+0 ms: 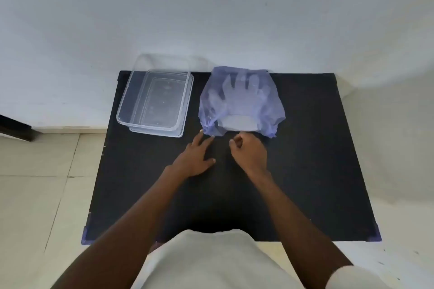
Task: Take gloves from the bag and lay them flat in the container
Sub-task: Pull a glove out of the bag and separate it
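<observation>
Gloves point(242, 94) show pale through a translucent purple bag point(272, 110) lying at the far side of the black table point(305, 171); a clear container point(122, 110) sits just left of it; left hand point(195, 157) rests spread, fingertips touching the bag's near edge; right hand point(249, 152) is curled at its opening; whether it pinches anything is unclear.

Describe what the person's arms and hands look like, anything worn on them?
Both forearms are bare, with no long sleeves. The left hand and right hand wear no gloves, rings, watch or bracelet that I can see. A light, off-white short sleeve shows at the right upper arm, matching the pale garment on the torso.
</observation>
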